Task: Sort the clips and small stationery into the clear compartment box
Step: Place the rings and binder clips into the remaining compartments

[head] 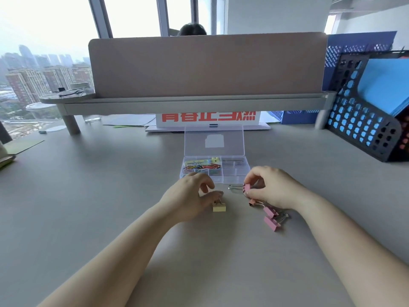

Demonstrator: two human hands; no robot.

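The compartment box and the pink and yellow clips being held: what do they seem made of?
The compartment box looks like clear, glossy hard plastic: the desk shows through its walls and lid. The pink clip and yellow clip seem painted sheet metal, matte pastel bodies with shiny wire handles, probably steel.

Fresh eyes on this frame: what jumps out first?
Two hands mid-desk: the left hand pinches a yellow binder clip, the right hand holds a pink binder clip. Just beyond them sits the open clear compartment box, colourful clips in its left compartments.
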